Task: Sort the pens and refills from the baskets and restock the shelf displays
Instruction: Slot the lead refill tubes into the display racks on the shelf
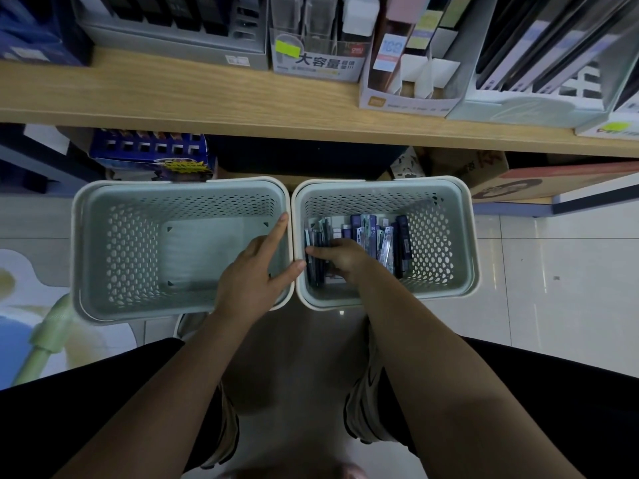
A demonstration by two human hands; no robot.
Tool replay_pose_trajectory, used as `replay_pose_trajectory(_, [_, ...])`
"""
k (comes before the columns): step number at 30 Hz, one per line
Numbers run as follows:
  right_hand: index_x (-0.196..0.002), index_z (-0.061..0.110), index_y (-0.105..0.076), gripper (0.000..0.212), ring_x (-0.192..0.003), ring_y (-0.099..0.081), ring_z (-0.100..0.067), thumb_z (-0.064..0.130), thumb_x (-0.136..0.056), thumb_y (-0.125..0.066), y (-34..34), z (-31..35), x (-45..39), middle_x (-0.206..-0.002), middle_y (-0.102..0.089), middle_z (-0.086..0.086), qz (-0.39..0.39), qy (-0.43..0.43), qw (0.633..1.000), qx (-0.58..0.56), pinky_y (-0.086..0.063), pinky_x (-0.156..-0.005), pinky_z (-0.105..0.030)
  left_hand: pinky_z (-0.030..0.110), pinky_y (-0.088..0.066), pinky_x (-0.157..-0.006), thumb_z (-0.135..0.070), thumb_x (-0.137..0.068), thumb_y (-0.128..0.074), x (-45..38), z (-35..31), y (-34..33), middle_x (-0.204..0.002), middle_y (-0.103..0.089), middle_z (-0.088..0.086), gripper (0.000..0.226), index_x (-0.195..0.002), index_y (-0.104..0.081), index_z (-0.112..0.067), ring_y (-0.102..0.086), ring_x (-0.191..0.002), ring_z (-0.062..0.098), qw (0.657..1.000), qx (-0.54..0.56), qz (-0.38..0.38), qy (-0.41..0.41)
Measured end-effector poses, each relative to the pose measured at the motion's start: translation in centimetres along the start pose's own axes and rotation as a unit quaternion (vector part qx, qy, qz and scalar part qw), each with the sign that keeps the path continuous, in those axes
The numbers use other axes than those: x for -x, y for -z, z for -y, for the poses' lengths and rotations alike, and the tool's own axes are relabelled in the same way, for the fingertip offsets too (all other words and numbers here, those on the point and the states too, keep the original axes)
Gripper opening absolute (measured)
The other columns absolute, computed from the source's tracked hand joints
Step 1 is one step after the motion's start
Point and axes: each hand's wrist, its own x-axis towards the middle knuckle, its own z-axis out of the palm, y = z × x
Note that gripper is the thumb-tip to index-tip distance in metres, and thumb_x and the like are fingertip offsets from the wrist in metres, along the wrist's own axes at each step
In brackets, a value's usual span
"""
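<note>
Right hand [340, 259] is down in the right pale-green perforated plastic basket [446, 243] on the floor, fingers curled over the dark pens [316, 257] along its left wall; whether it actually grips any, I can't tell. Left hand [257, 267] lies relaxed, finger extended, on the left matching basket's [121, 243] right rim. Packaged refills [385, 243] look light, stiff, slick; bunch them mid-length.

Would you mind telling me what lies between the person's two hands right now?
In the head view, the adjoining rims of the left basket and right basket lie between the left hand and right hand.
</note>
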Motion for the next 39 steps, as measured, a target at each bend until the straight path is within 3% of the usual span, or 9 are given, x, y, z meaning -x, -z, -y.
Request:
replay_pose_trajectory(2, [-0.125,0.012,-0.063,0.072,-0.114,-0.063,-0.026,0.04,-0.064,-0.09,0.1,-0.1,-0.2,-0.12,-0.069,-0.001,0.016,0.002,1.0,-0.007,-0.045,-0.107,-0.05,0.039,-0.051,-0.087,-0.073,-0.089,-0.032,0.0,0.0,0.0,-0.151,-0.045,0.004,0.079,-0.155,0.006,-0.052,-0.06,-0.116,0.024,1.0,0.0,0.0,-0.001])
replay_pose_trajectory(5, [-0.123,0.015,-0.065,0.086,-0.117,-0.063,-0.026,0.049,-0.049,-0.091,0.2,-0.8,-1.1,-0.122,-0.07,-0.003,0.03,0.011,0.999,-0.006,-0.045,-0.107,-0.052,0.039,-0.051,-0.087,-0.073,-0.089,-0.032,0.0,0.0,0.0,-0.151,-0.045,0.004,0.08,-0.155,0.006,-0.052,-0.061,-0.115,0.024,1.0,-0.002,0.002,-0.001])
replay_pose_trajectory(11, [-0.136,0.007,-0.054,0.077,-0.136,-0.046,-0.025,0.032,-0.072,-0.088,0.2,0.2,0.3,-0.142,-0.056,-0.006,0.043,0.0,0.999,0.0,-0.029,-0.117,-0.045,0.037,-0.052,-0.084,-0.073,-0.089,-0.032,0.0,0.1,0.0,-0.149,-0.047,0.003,0.079,-0.156,0.006,-0.052,-0.062,-0.113,0.023,1.0,-0.004,0.002,-0.002])
replay_pose_trajectory(17, [-0.139,0.006,-0.049,0.061,-0.133,-0.045,-0.02,0.017,-0.086,-0.077,0.2,0.6,1.2,-0.139,-0.056,-0.001,0.071,-0.009,0.997,-0.042,-0.03,-0.109,-0.032,0.036,-0.05,-0.084,-0.073,-0.089,-0.033,0.0,0.2,0.0,-0.15,-0.046,0.0,0.079,-0.155,0.006,-0.053,-0.062,-0.112,0.022,1.0,0.007,0.002,-0.002])
replay_pose_trajectory(23, [-0.134,0.002,-0.053,0.047,-0.126,-0.052,-0.018,0.006,-0.09,-0.07,0.7,1.1,2.2,-0.136,-0.059,-0.004,0.095,-0.014,0.994,-0.045,-0.039,-0.085,-0.016,0.038,-0.052,-0.086,-0.073,-0.088,-0.032,0.1,0.0,0.1,-0.152,-0.044,0.0,0.079,-0.155,0.006,-0.054,-0.061,-0.115,0.022,1.0,0.005,0.004,0.0])
replay_pose_trajectory(27, [-0.142,-0.002,-0.042,0.054,-0.134,-0.044,-0.02,0.005,-0.094,-0.065,0.9,1.6,3.1,-0.137,-0.053,-0.003,0.09,-0.005,0.994,-0.062,-0.031,-0.092,-0.021,0.035,-0.05,-0.083,-0.073,-0.089,-0.032,0.0,0.1,-0.1,-0.15,-0.047,0.001,0.079,-0.154,0.007,-0.054,-0.062,-0.11,0.021,1.0,0.0,-0.002,0.001])
replay_pose_trajectory(34, [-0.114,0.016,-0.061,0.027,-0.116,-0.055,-0.016,0.011,-0.089,-0.072,1.0,0.9,3.3,-0.111,-0.066,0.005,0.091,0.02,0.994,-0.061,-0.037,-0.099,-0.028,0.037,-0.052,-0.085,-0.071,-0.092,-0.038,0.1,0.1,0.0,-0.149,-0.047,0.001,0.078,-0.154,0.007,-0.055,-0.061,-0.114,0.022,1.0,-0.006,-0.005,0.003])
replay_pose_trajectory(37, [-0.107,0.023,-0.057,0.027,-0.119,-0.055,-0.017,0.007,-0.09,-0.07,1.1,1.5,4.9,-0.104,-0.063,0.006,0.085,0.04,0.994,-0.063,-0.038,-0.098,-0.028,0.04,-0.054,-0.084,-0.07,-0.093,-0.041,0.2,-0.2,0.3,-0.146,-0.048,0.002,0.078,-0.154,0.006,-0.055,-0.06,-0.116,0.023,1.0,-0.018,-0.002,0.007])
replay_pose_trajectory(39, [-0.103,0.023,-0.053,0.025,-0.103,-0.057,-0.011,0.006,-0.092,-0.067,1.0,2.1,6.2,-0.103,-0.063,0.006,0.083,0.058,0.991,-0.086,-0.042,-0.095,-0.025,0.041,-0.054,-0.084,-0.068,-0.093,-0.045,0.1,-0.6,0.8,-0.143,-0.048,0.004,0.08,-0.156,0.002,-0.052,-0.059,-0.115,0.025,0.999,-0.029,0.002,0.013])
